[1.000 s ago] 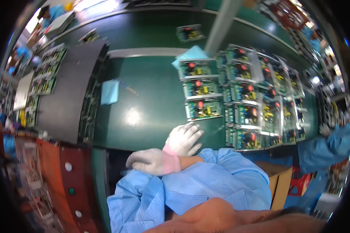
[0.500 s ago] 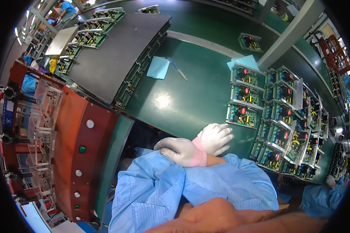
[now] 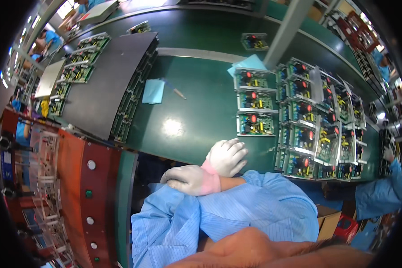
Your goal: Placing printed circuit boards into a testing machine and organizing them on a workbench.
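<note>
My arms are crossed at the wrists at the near edge of the green table. My left hand, in a white glove with a pink cuff, lies on the table edge with its fingers loosely spread and holds nothing. Over its wrist rests my right hand, gloved the same way, pointing left with its fingers curled together and empty. Both arms wear light blue sleeves. The nearest circuit board lies just beyond my left hand, the closest of three in a column.
Rows of green circuit boards cover the table's right side. A dark tray stack stands at the left, with a blue cloth and a pen beside it. A red control panel lies at my left. Another person's blue sleeve is at the right.
The view swung left and then partly back toward the right. My crossed hands have stayed together at the table edge.
</note>
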`<state>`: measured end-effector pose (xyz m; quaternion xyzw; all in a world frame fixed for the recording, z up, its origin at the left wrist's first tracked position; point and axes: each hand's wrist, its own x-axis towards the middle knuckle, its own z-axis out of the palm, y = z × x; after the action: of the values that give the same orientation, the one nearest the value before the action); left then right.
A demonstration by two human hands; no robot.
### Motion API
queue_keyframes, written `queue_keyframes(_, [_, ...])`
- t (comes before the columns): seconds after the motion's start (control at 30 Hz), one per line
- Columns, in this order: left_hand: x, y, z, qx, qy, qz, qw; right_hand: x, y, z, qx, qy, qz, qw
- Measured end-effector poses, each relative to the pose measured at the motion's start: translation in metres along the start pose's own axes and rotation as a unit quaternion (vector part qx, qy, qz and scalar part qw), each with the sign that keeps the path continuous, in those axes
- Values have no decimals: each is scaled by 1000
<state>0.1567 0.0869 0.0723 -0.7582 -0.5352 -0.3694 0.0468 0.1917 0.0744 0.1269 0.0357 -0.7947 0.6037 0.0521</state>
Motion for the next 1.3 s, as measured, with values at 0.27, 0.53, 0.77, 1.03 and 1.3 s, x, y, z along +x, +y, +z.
queue_keyframes(0.27, [14, -3, -39, -134, 115, -87, 980, -8, -12, -8, 107, 79, -102, 986])
queue_keyframes(0.53, [140, -85, -89, -234, 95, -375, 892, -25, -20, -50, 316, 302, -45, 898])
queue_keyframes(0.77, [222, -197, -8, -193, -66, -371, 906, -21, -16, -58, 409, 289, -16, 866])
queue_keyframes(1.03, [248, -218, 24, -96, -68, -371, 921, -18, -10, -66, 452, 287, 72, 842])
queue_keyframes(1.3, [201, -251, -62, -570, 254, -396, 673, -13, -6, -63, 430, 277, 91, 855])
